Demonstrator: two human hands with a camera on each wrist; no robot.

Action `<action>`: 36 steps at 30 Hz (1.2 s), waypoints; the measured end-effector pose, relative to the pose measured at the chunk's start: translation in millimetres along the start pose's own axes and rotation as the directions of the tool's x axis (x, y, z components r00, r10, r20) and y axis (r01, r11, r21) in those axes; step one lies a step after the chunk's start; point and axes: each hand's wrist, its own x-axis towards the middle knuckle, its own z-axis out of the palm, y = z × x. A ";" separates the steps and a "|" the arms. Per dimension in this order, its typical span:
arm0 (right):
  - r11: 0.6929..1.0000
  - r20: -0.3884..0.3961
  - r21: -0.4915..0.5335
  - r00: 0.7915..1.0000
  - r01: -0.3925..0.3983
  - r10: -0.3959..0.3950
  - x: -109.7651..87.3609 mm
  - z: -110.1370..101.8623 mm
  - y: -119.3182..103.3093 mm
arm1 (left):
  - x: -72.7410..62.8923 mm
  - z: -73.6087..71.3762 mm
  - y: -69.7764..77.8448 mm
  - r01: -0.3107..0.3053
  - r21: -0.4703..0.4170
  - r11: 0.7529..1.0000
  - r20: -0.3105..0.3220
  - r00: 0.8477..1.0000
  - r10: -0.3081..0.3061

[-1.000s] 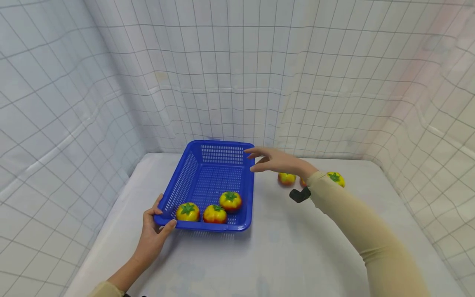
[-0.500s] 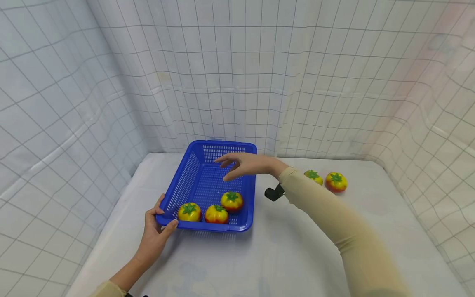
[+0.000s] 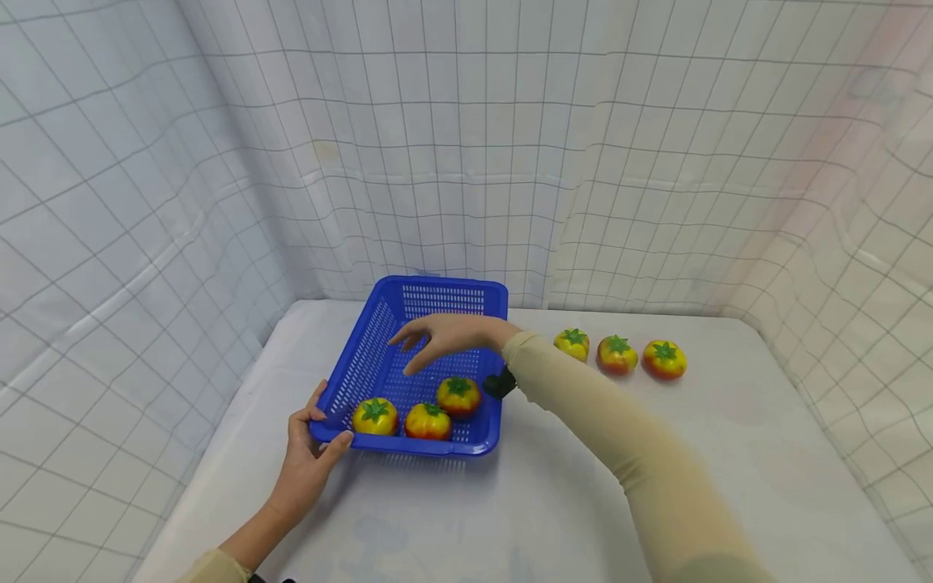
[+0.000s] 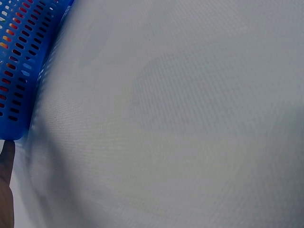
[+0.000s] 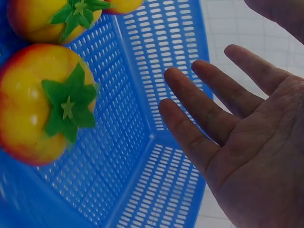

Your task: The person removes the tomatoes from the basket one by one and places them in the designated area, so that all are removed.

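A blue plastic basket [image 3: 415, 444] with slotted walls stands on the table, left of centre in the head view. Inside, near its front, lie three yellow-and-red tomatoes with green leafy tops: one at the left [image 3: 375, 416], a middle tomato [image 3: 428, 423] and a right tomato [image 3: 458, 397]. My left hand [image 3: 300, 474] grips the front left corner, thumb over the rim and fingers along the side. Over the basket hovers my right hand [image 3: 446, 334], holding nothing. In the right wrist view its fingers [image 5: 190, 137] are spread, apart from the nearest tomato [image 5: 28, 104].
To the right of the basket, three more tomatoes form a row towards the back: a near-basket tomato [image 3: 572, 344], a middle one, and an outer tomato [image 3: 664, 359]. A white gridded curtain [image 3: 437, 162] rises behind and at both sides of the white table [image 3: 554, 486].
My right hand has moved left from the basket's right rim to above its inside, and its arm uncovers the tomatoes at the right. My left hand keeps its grip on the corner.
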 end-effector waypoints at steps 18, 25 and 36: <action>0.992 0.142 -0.079 0.984 -0.093 0.104 41.8 41.0 -4.5 | -3.9 1.2 2.9 -0.032 -0.011 0.999 -0.004 0.999 0.032; 0.991 0.186 -0.005 0.974 -0.134 0.132 48.5 49.0 2.3 | -3.0 1.7 -1.4 -0.017 -0.026 1.000 -0.008 1.000 0.017; 0.984 0.205 -0.002 0.963 -0.177 0.174 50.8 60.3 1.5 | -2.7 1.6 -0.1 -0.024 -0.021 0.999 -0.004 1.000 0.024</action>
